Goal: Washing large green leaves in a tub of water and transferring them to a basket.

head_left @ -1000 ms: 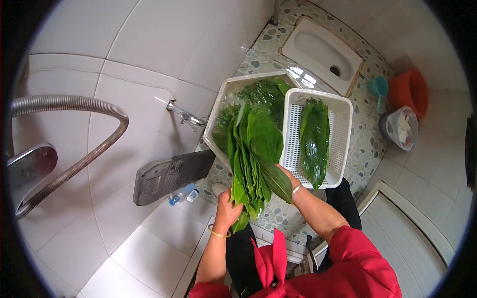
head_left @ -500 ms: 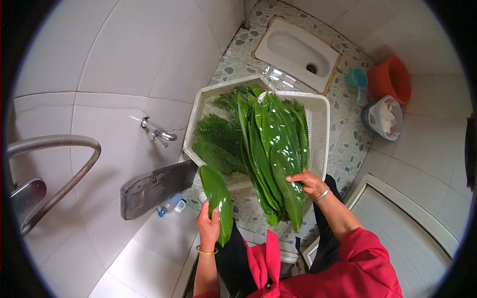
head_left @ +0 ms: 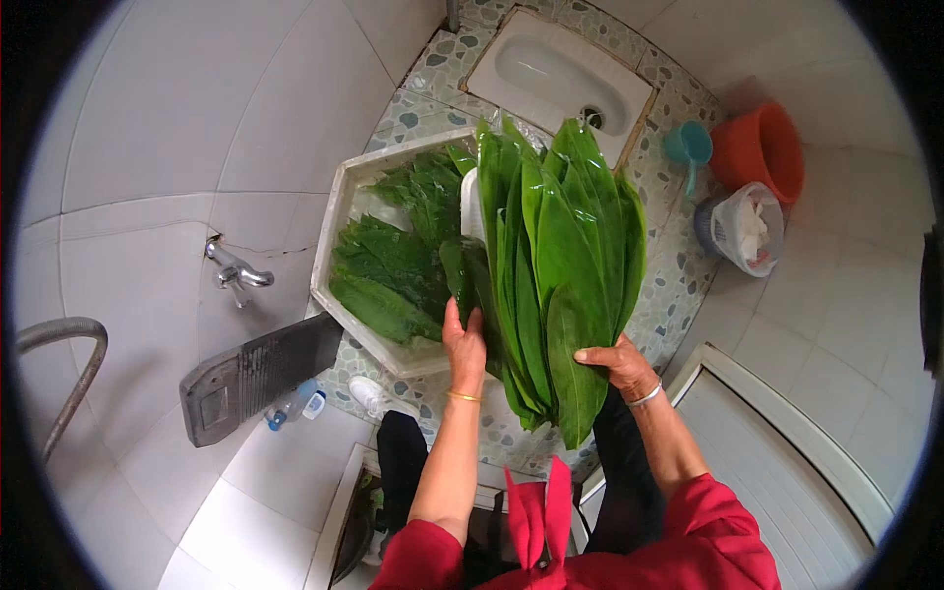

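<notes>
A thick bundle of long, wet green leaves point(head_left: 580, 226) stands fanned out in front of me. My right hand point(head_left: 619, 364) is closed on its lower end, the thumb pressed over a shorter leaf point(head_left: 572, 369) on top. At the bundle's left side, my left hand point(head_left: 465, 346) has its thumb and fingers round a darker leaf point(head_left: 462, 270), which overlaps the bundle's edge. Beyond it, a white hexagonal tub point(head_left: 329, 221) holds water and more leaves point(head_left: 388, 265). A white basket point(head_left: 472, 202) is mostly hidden behind the bundle.
A tap point(head_left: 236, 270) juts from the left tiled wall, above a dark washboard point(head_left: 256, 379). Bottles point(head_left: 290, 405) lie beside it. A squat toilet point(head_left: 556, 74) is set in the floor at the back. Right of it are a teal dipper point(head_left: 688, 145), an orange bucket point(head_left: 757, 152) and a lined bin point(head_left: 742, 228).
My left hand has moved up and to the right, bringing its leaf against the bundle's left side. The bundle has spread wider and covers most of the basket. The view has shifted.
</notes>
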Available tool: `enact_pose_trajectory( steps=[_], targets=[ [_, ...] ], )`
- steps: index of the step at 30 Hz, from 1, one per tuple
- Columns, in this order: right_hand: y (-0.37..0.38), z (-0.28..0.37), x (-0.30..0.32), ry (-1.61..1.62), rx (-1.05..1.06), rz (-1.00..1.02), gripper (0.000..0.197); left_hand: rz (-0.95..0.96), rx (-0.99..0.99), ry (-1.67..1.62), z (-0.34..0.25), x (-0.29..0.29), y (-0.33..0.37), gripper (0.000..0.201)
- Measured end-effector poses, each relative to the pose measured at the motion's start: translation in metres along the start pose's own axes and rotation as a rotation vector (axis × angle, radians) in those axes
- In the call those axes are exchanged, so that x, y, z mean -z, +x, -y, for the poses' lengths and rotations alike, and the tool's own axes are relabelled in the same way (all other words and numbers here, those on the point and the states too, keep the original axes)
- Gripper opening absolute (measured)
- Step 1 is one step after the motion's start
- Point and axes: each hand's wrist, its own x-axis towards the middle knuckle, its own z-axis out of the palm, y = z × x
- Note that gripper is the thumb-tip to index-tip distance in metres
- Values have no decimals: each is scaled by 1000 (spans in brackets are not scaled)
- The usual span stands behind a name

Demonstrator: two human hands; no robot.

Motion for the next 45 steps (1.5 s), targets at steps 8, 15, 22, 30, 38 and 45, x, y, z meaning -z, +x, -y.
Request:
enact_pose_trajectory(
  steps=[8,15,22,30,38,45],
  targets=[
    [-1,-4,-81,68,-72,110,55,-206,-66,197,-43,96,-18,33],
    [44,-67,-147,50,-392,166,43,144,500,-639,-150,112,-42,42],
    [37,-88,-192,22,-503,98,36,-53,579,-132,-140,174,-54,28],
    [42,-100,-196,85,-589,126,35,58,671,-155,-131,194,-48,28],
    [65,-121,-173,138,-661,169,36,65,567,-85,-87,207,-48,31],
    [59,-107,-160,-10,-539,115,36,74,428,-106,-108,165,-49,38]
  ],
)
